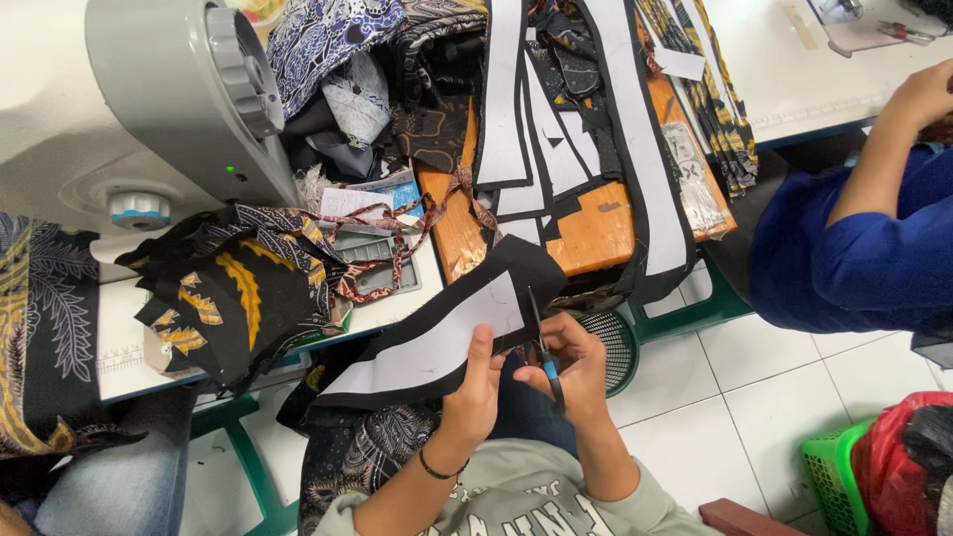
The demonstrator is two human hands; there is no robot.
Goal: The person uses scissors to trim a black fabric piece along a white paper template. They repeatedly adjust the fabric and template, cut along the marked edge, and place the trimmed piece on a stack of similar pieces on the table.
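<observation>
My left hand (475, 387) grips the lower edge of a black fabric piece backed with white interfacing (437, 337), thumb laid on the white side. My right hand (571, 365) holds blue-handled scissors (544, 359), whose blades point up into the fabric's right edge. The piece stretches from my lap up toward the orange table. Patterned dark cloth lies across my lap below it.
A grey sewing machine (189, 89) stands at upper left with black-and-gold batik pieces (228, 293) beside it. Cut black-and-white strips (566, 119) cover an orange table (596, 233). A person in a blue sleeve (854, 258) sits at right. A green basket (834, 471) stands on the white tiles.
</observation>
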